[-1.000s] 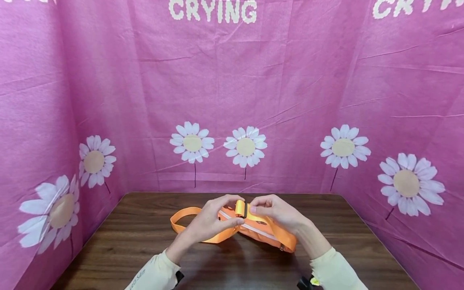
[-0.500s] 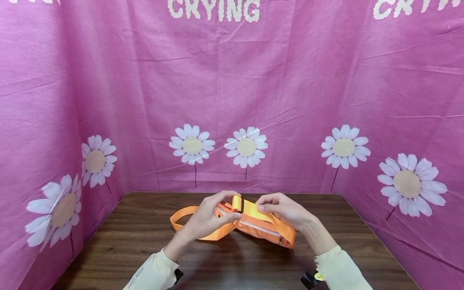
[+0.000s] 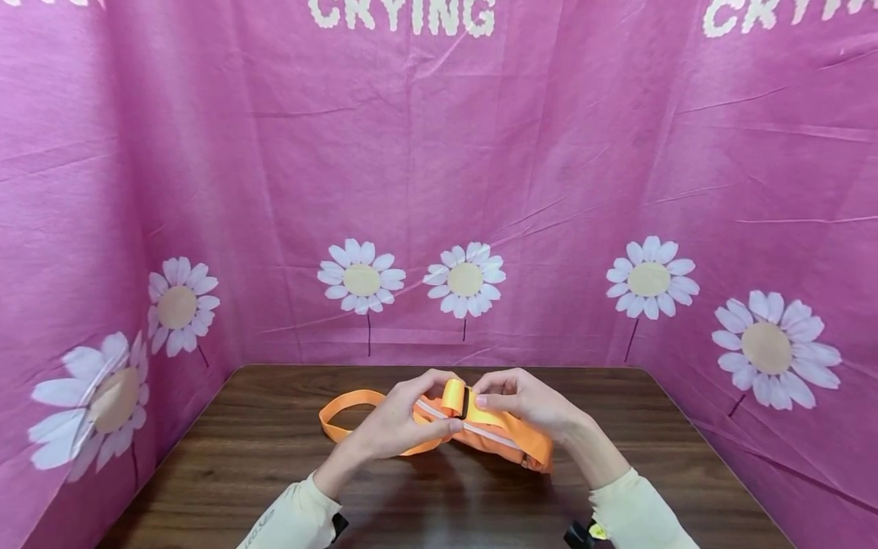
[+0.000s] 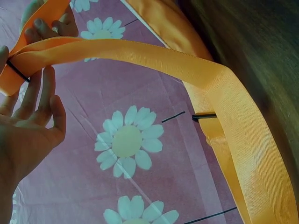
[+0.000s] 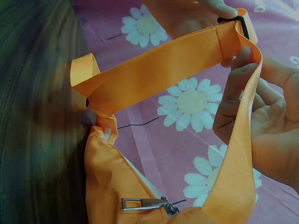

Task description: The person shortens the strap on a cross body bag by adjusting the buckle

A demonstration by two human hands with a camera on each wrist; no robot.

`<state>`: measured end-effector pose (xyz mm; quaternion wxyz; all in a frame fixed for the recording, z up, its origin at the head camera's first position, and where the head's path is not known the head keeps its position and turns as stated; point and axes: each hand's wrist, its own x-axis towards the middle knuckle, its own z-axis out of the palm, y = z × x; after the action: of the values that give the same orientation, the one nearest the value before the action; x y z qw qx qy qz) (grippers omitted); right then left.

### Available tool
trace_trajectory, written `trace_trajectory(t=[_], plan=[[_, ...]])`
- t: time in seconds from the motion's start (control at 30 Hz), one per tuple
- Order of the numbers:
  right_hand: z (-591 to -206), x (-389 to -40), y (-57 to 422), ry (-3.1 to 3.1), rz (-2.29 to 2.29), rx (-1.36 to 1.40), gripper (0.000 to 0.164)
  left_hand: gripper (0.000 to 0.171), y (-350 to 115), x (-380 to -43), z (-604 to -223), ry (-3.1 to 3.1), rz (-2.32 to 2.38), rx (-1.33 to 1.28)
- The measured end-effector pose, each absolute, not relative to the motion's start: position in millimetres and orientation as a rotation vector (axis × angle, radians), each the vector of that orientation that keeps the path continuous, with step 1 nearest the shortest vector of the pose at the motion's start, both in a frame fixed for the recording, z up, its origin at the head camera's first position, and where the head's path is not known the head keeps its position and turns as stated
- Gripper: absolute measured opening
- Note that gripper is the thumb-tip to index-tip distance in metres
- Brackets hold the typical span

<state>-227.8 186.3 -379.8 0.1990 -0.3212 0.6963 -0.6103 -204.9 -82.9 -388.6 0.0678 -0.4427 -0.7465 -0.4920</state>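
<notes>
Close over the table, both hands work at the strap of an orange waist bag (image 3: 497,444). In the head view my left hand (image 3: 394,418) pinches the black slide buckle (image 3: 466,402) between thumb and fingers. A short fold of orange strap (image 3: 453,397) sticks out of the buckle on its left side. Just right of the buckle, my right hand (image 3: 524,400) pinches the webbing between thumb and index finger. The right wrist view shows the bag's metal zipper pull (image 5: 140,204) and strap running up to the buckle (image 5: 245,29). Another dark fitting (image 4: 204,116) shows on the strap in the left wrist view.
A loop of the strap (image 3: 329,418) lies on the dark wood table (image 3: 425,507) to the left. Pink cloth (image 3: 549,175) printed with daisies hangs behind the table and along both sides.
Half a second ago my right hand had slid right along the strap, away from the buckle. It is now back beside the buckle. My left hand has kept its hold, shifting slightly.
</notes>
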Motion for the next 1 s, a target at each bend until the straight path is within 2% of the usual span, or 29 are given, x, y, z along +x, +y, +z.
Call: trace_trajectory(t=[0.2,0.6,1.0], plan=[[-381,-228,189,1.903,-1.735,-0.879,0.021,0.047,-81,-205,-389,-2.167,-1.461,-1.361],[-383,-236,215,1.905,-1.633,-0.938,0.020,0.048,-93,-200,-381,-2.215,-1.511,-1.185],[-381,-233,215,1.955,-1.637,-0.983,0.019,0.052,-83,-192,-383,-2.266,-1.682,-1.092]])
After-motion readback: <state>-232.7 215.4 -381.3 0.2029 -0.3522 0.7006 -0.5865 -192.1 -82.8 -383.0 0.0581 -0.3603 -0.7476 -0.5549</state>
